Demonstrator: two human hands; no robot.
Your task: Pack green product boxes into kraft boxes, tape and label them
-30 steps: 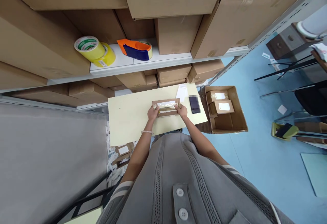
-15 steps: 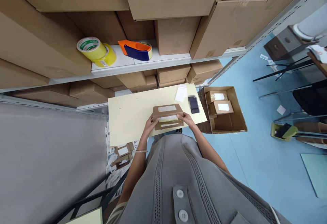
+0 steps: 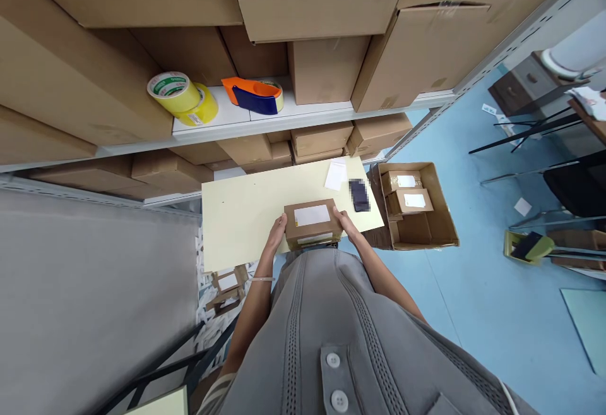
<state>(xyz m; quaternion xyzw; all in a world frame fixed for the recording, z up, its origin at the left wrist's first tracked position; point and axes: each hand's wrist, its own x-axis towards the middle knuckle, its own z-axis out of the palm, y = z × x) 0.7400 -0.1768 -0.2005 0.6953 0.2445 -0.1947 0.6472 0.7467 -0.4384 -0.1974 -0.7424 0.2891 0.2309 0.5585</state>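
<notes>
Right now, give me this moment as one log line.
left hand grips left end of labelled box | right hand grips right end | box label up, at near edge of table | nearby: phone, open carton
</notes>
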